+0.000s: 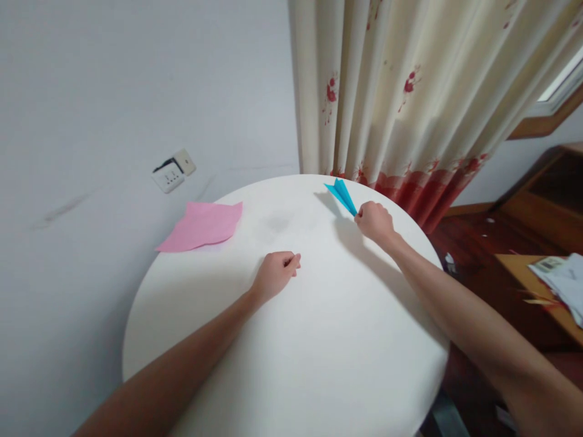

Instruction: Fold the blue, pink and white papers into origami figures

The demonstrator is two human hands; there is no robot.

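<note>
Your forearms (182,358), lower frame | left hand (276,273), centre: loosely clenched | right hand (376,222): grasping blue folded paper (343,195), long axis diagonal, flared end toward upper left

Blue paper (343,195), pink sheet (203,226), red-flowered cream curtain (392,91)

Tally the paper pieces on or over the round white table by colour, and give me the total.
Pink paper sheet, on the round white table: 1
Blue folded paper, in the right hand: 1
Total: 2
</note>
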